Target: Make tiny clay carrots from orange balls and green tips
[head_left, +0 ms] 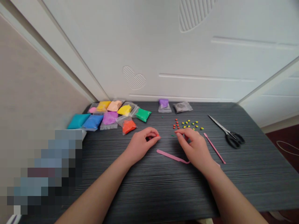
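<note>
White heart-embossed panelling (98,46) backs the dark, ribbed tabletop (140,186). Over it, the left hand (138,143) pinches a red-orange bit (158,135); the right hand's (197,147) grip is together, its contents unclear.

Left hand (140,142): thumb and index finger pinched. Right hand (196,147): thumb close to index finger. Forearms (104,186): converging forward.

Black-handled scissors (228,133) lie before a white panel (149,43).
</note>
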{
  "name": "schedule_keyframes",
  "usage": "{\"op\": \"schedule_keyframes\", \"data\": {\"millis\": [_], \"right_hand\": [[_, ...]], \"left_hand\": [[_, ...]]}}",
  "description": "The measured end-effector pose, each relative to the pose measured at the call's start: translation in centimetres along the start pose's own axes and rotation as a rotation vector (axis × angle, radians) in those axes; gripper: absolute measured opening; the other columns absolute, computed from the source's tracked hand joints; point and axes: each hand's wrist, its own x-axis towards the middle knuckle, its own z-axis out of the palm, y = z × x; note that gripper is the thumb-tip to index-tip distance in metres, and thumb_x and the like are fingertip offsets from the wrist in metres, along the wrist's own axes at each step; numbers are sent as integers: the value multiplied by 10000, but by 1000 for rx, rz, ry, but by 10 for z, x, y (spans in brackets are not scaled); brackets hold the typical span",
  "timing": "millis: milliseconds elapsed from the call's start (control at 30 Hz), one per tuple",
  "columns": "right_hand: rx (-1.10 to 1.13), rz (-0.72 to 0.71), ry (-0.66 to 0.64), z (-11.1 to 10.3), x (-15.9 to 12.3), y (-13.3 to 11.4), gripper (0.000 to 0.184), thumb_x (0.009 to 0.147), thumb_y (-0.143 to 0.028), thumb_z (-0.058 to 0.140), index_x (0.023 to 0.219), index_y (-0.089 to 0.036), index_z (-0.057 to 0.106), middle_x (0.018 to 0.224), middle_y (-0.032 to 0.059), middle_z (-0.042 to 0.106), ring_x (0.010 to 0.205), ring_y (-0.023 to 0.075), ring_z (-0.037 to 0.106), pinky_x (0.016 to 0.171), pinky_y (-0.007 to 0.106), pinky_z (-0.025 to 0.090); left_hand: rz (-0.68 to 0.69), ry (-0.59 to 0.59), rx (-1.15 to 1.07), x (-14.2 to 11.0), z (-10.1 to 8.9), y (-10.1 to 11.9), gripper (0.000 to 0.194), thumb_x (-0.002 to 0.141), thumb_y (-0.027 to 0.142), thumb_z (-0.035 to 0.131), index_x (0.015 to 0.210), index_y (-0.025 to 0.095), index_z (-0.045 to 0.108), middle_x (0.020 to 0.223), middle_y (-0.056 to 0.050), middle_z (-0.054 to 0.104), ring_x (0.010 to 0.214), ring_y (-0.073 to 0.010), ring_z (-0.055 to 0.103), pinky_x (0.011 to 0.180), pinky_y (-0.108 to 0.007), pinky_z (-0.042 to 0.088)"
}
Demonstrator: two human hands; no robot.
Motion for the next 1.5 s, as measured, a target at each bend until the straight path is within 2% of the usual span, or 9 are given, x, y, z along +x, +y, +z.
{"op": "schedule_keyframes", "data": {"millis": [167,433,633,900,1000,1133,1200,1300,1500], "right_hand": [[27,22,31,2,1,5,155,829,-255,440,865,-216,586,845,0,611,784,140,530,700,269,369],[20,12,17,3,1,5,175,826,-256,430,861,-212,596,858,20,619,781,155,540,700,279,376],[11,9,11,5,1,7,187,823,-261,427,866,-209,601,858,27,619,783,157,539,712,285,375],[9,23,1,7,1,8,178,827,-263,426,856,-217,595,849,6,616,783,145,532,694,265,365],[10,21,9,7,2,8,179,822,-259,429,851,-214,599,846,12,619,775,148,535,685,268,366],[22,19,19,6,2,9,186,820,-268,423,828,-209,600,840,18,619,772,153,537,670,269,370],[33,13,24,6,2,8,189,821,-271,422,821,-210,601,834,18,618,770,153,537,672,270,372],[50,1,31,7,1,8,198,821,-267,415,838,-210,604,836,23,617,762,152,541,679,274,380],[69,-9,47,8,0,8,197,820,-270,416,828,-207,603,864,24,618,768,152,545,691,276,393]], "left_hand": [[4,31,17,0,-1,-2,288,827,340,404,1039,197,536,943,-34,653,908,-157,578,824,-284,414],[145,42,274,-1,-1,2,133,761,302,525,803,190,582,791,-3,600,754,-136,534,704,-265,419],[369,-29,436,1,3,2,225,831,268,427,934,191,611,952,-41,614,938,-167,470,889,-330,351],[401,-103,612,-1,5,0,295,846,253,378,1056,226,583,1126,-40,552,1029,-196,406,913,-361,329],[379,-52,677,-2,-2,5,323,833,267,395,1128,236,525,1144,-39,537,1047,-201,411,911,-366,324],[138,313,940,-5,-21,4,368,811,328,407,1152,214,488,1161,-87,509,1062,-282,403,878,-446,314],[-26,421,1060,-6,-31,-1,378,798,365,409,1120,193,506,1123,-122,514,1004,-317,432,804,-460,351],[-107,356,1126,-7,-42,-9,354,795,349,406,1083,180,523,1016,-127,544,902,-288,482,750,-412,392],[-90,316,1141,-6,-46,-12,275,818,278,344,936,159,562,921,-117,561,856,-264,504,741,-376,415]]}}
